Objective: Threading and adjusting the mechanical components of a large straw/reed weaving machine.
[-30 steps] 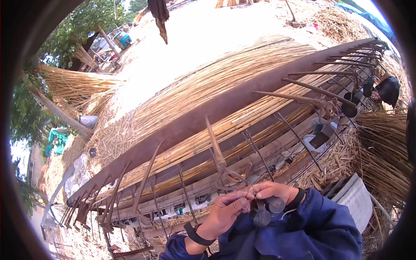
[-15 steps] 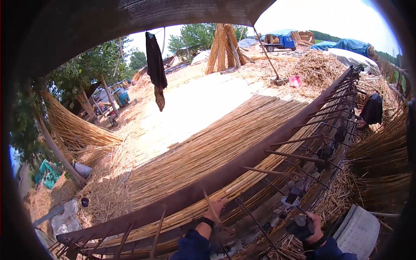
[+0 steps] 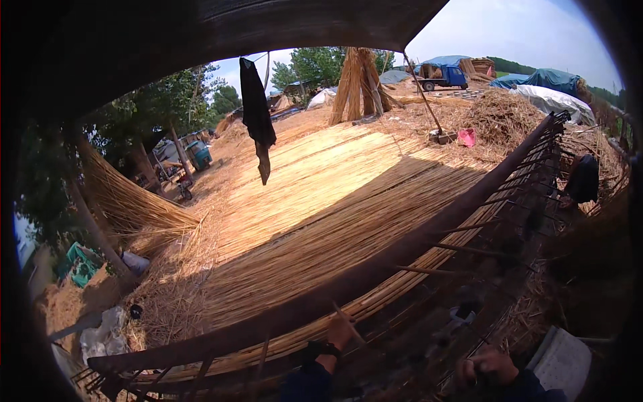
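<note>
My left hand (image 3: pixel 340 331) is at the near edge of the long reed stalks (image 3: pixel 382 301), beside a prong (image 3: pixel 348 321) that partly hides it. Its fingers look curled against the stalks, though deep shade blurs them. The stalks lie across the prongs along a long dark beam (image 3: pixel 295 309). At the lower right my right hand (image 3: pixel 492 366) is closed, with curled fingers. What it holds, if anything, is lost in the dark. Beyond the beam spreads a wide mat of reeds (image 3: pixel 321 234).
A dark cloth (image 3: pixel 256 120) hangs from the canopy (image 3: pixel 234 27). At right, near the rack's far end, is a person's dark sleeve (image 3: pixel 583 179). A pale slab (image 3: pixel 562 362) stands by my right arm. Several prongs stick out along the beam. Loose straw (image 3: pixel 506 110) is piled behind.
The view has shifted slightly and darkened. My right hand has moved slightly right and down; the dark, round-faced block seen in it before no longer shows. My left hand stays by the same prong.
</note>
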Demonstrator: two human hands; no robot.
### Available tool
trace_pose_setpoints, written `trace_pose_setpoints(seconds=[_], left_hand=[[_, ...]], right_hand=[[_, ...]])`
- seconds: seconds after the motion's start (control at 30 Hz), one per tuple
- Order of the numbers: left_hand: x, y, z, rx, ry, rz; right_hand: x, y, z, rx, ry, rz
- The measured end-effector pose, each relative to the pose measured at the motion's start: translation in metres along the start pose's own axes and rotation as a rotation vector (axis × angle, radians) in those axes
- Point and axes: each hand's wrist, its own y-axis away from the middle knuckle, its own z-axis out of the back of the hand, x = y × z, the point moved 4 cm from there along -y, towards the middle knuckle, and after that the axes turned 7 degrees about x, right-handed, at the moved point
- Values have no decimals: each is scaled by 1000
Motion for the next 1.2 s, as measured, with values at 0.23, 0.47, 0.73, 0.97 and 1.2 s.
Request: trace_pose_setpoints(seconds=[0.23,0.47,0.73,0.97,1.2], left_hand=[[-18,4,0,-51,63,-195],[-124,95,58,537,430,-239],[-185,110,99,218,1312,-88],[-67,123,50,-341,1567,297],[-105,138,39,56,2025,646]], right_hand=[[28,-17,-71,665,-269,189],[-25,-74,10,186,98,-47],[-123,-160,7,96,279,-322],[-158,-196,26,170,-359,-303],[-105,-137,-5,121,-310,-314]])
